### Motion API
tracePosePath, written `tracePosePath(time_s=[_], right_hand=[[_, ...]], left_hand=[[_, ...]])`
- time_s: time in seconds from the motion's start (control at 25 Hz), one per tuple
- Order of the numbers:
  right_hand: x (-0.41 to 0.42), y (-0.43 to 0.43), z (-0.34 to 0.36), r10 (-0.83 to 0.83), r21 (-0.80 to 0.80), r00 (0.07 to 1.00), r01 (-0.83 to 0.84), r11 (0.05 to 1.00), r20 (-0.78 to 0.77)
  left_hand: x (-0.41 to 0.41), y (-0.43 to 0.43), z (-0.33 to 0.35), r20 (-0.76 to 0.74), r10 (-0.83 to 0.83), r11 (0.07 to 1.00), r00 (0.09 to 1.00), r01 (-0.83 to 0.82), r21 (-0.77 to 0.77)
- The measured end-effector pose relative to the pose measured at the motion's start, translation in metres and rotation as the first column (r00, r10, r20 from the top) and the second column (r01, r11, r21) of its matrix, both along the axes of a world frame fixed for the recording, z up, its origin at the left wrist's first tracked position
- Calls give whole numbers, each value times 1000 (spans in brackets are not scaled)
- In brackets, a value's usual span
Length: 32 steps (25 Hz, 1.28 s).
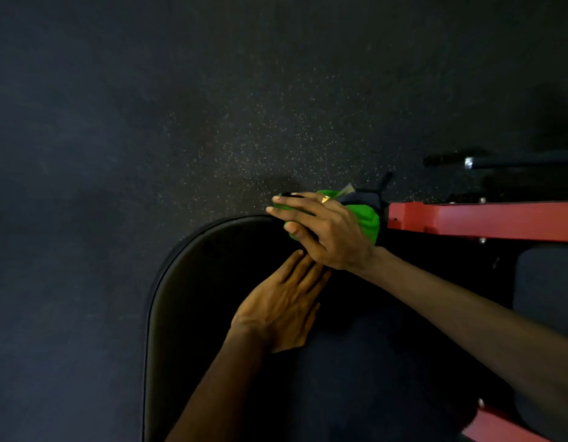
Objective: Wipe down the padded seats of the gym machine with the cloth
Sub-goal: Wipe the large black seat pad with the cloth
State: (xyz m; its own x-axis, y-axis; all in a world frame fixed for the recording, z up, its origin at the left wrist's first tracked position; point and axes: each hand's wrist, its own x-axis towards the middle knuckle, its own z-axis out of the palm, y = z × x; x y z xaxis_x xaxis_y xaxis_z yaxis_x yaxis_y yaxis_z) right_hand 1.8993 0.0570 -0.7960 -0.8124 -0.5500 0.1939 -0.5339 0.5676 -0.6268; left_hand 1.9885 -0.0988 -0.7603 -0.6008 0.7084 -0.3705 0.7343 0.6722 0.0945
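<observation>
A black padded seat (193,298) with a rounded far end fills the lower middle of the head view. My right hand (321,228) presses a green cloth (367,218) onto the seat's far right edge, fingers stretched to the left over it; a gold ring shows on one finger. My left hand (282,307) lies flat on the pad just below, fingers apart, their tips under my right hand. Most of the cloth is hidden beneath my right hand.
A red steel frame bar (480,220) runs right from the seat, with another red piece (502,425) at the bottom right. A black handle bar (499,161) with a chrome collar lies beyond. A second dark pad (547,291) sits at right. Speckled black rubber floor (148,106) surrounds everything.
</observation>
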Motion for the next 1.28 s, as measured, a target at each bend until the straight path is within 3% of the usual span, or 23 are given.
tracePosePath(time_s=[0.16,0.32,0.4,0.56,0.64,0.72,0.84,0.96,1.12,1.28], right_hand=[[-1,6,-7,47,19,997,-46,999,-54],[22,51,-28,-188,112,980,180,977,67],[15,52,-29,-221,99,967,209,973,128],[-12,21,-17,-56,-19,984,60,998,168],[-10,22,-20,-54,-5,987,55,998,148],[4,36,-30,-198,49,972,193,980,130],[21,43,-37,-488,166,863,467,869,131],[18,29,-25,-585,237,800,547,803,136],[20,3,-5,-509,52,859,506,861,63],[44,-27,20,-402,-160,915,403,901,38]], left_hand=[[1,-1,-1,-38,6,1000,999,-5,20],[3,0,1,-53,64,998,997,-62,33],[4,-1,0,-69,66,997,995,-63,43],[4,-1,0,-46,52,998,998,-51,31],[4,-1,1,-51,54,998,997,-52,26],[4,-2,-1,-64,46,998,997,-43,39],[3,0,-4,-68,36,999,997,-34,30],[2,-3,14,-82,50,999,995,-51,-16],[15,-47,37,-196,284,958,938,-283,35],[28,-68,44,-214,294,955,932,-296,23]])
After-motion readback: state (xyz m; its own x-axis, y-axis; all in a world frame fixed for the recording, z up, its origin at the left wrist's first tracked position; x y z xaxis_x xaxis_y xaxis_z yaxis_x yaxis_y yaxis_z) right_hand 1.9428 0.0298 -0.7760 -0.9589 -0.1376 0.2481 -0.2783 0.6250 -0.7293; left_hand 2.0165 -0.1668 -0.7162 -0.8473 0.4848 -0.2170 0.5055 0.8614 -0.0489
